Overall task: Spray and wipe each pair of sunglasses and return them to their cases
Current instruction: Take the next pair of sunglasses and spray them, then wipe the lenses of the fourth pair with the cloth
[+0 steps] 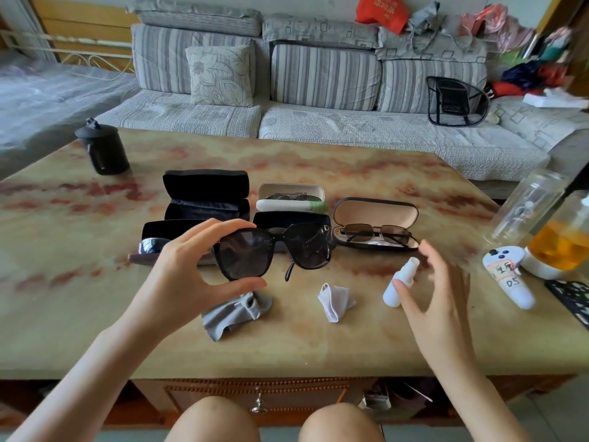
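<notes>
Over the desk | left hand pinches black sunglasses by one rim, lenses exposed for spraying | right hand empty, spread beside spray bottle, probably grabbing it next

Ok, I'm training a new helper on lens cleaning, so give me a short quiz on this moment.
1. True or false: the left hand holds the black sunglasses.
2. Which is nearest the right hand? A) spray bottle B) mug C) cushion
3. Fill in: the metal-framed glasses lie in a case that is ___.

Key: 1 true; 2 A; 3 open.
</notes>
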`<action>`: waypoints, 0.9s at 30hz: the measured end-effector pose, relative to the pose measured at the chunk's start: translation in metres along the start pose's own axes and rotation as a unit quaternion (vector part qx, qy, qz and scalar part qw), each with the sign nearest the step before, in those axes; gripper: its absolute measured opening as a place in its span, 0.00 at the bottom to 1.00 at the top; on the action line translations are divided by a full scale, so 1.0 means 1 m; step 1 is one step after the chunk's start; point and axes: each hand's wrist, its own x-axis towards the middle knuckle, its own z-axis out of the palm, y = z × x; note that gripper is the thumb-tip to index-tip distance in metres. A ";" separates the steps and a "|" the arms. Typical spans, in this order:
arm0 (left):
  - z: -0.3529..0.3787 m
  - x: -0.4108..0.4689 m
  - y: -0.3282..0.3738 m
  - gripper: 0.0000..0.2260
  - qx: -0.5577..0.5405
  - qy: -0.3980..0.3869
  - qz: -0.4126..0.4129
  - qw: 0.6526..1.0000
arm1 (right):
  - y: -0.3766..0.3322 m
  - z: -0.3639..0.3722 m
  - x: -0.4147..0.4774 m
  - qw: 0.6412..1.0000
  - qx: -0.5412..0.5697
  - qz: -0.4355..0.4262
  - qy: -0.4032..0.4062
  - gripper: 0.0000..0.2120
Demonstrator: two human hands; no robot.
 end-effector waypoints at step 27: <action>-0.030 -0.017 -0.014 0.29 0.040 0.034 -0.033 0.998 | -0.092 0.111 -0.018 0.958 0.108 -0.072 -0.257 0.07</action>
